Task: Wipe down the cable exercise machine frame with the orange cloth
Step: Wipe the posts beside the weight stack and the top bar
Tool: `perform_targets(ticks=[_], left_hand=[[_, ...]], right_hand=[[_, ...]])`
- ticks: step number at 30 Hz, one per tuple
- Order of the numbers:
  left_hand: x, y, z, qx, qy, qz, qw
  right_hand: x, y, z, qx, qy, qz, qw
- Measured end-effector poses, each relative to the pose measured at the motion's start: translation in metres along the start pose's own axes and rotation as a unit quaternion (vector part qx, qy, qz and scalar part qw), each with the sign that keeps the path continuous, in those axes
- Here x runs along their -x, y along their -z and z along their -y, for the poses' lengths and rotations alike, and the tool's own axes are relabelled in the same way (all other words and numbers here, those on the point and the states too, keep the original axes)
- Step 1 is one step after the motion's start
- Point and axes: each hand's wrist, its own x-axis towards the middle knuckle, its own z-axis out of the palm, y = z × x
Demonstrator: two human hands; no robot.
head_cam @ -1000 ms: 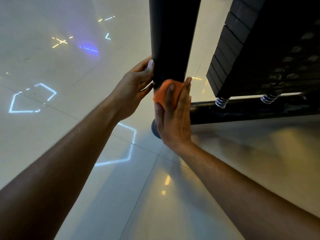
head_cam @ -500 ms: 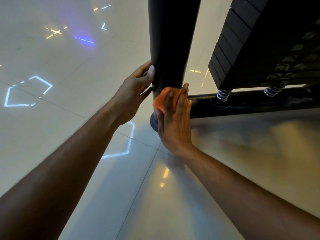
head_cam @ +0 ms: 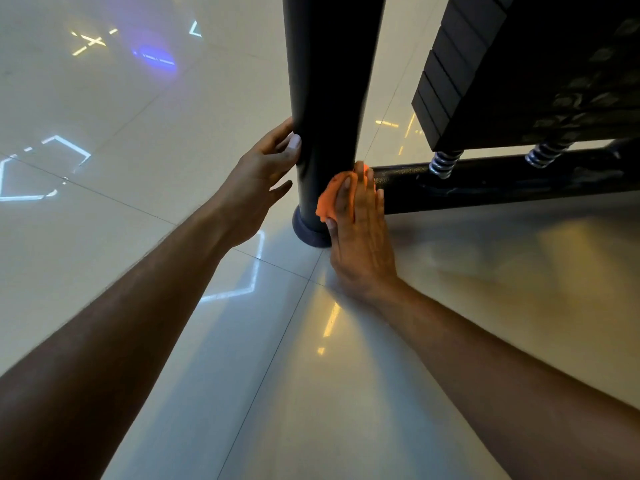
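Right hand [head_cam: 360, 233] presses orange cloth [head_cam: 329, 202] flat-fingered against the frame post [head_cam: 329, 98]; left hand [head_cam: 266, 174] fingers loosely touch it

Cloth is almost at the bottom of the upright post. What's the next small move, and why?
Probably carry the orange cloth down the last stretch to the round foot. The right hand presses it flat against the post just above that foot, while the left hand rests on the post's other side.

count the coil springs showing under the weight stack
2. One spring sits under the weight stack near its left corner, the other spring farther right; both rest on the base bar. More may be hidden behind.
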Motion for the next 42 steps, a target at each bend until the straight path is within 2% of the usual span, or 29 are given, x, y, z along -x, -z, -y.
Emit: perform_targets(ticks=[3,5,7,9,11,13,16,18,21,23,26,29,35,39,42], left_hand=[[0.000,-0.002,0.003,-0.006,0.005,0.000,1.000],[0.000,-0.006,0.007,-0.004,0.006,-0.008,1.000],[0.000,-0.011,0.012,-0.002,0.010,-0.020,1.000],[0.000,-0.015,0.018,-0.001,0.012,-0.029,1.000],[-0.001,-0.017,0.024,0.003,0.021,-0.037,0.999],[-0.001,-0.018,0.028,0.002,0.030,-0.040,0.999],[0.001,-0.019,0.029,0.001,0.034,-0.039,0.999],[0.001,-0.022,0.029,0.005,0.035,-0.046,0.998],[-0.001,-0.028,0.030,0.007,0.029,-0.056,0.998],[-0.002,-0.030,0.035,0.013,0.019,-0.056,0.998],[0.000,-0.030,0.042,0.008,0.007,-0.053,0.999],[0.002,-0.035,0.045,0.000,0.000,-0.057,0.998],[0.000,-0.037,0.047,-0.001,0.001,-0.068,0.998],[0.000,-0.040,0.048,0.010,0.002,-0.088,0.996],[0.001,-0.043,0.047,0.016,0.001,-0.094,0.995]], right_hand=[[-0.006,0.004,0.008,-0.043,-0.015,-0.014,0.999],[-0.020,0.011,0.029,-0.145,-0.068,-0.039,0.986],[-0.031,0.014,0.041,-0.185,-0.116,-0.060,0.974],[-0.032,0.011,0.035,-0.125,-0.106,-0.066,0.984],[-0.026,0.003,0.012,-0.009,-0.045,-0.053,0.998],[-0.014,-0.003,-0.015,0.101,0.022,-0.026,0.994],[-0.003,-0.004,-0.031,0.141,0.053,-0.012,0.989],[-0.008,-0.003,-0.016,0.111,0.002,-0.023,0.993],[-0.024,0.002,0.019,0.013,-0.137,-0.046,0.989],[-0.027,0.003,0.024,0.000,-0.163,-0.037,0.986],[-0.020,0.003,-0.002,0.107,-0.080,0.006,0.991],[-0.013,0.006,-0.021,0.160,-0.028,0.006,0.987],[-0.025,0.009,0.013,0.049,-0.143,-0.015,0.988],[-0.014,0.014,-0.021,0.155,-0.032,0.017,0.987],[-0.008,0.023,-0.043,0.168,0.008,0.019,0.985]])
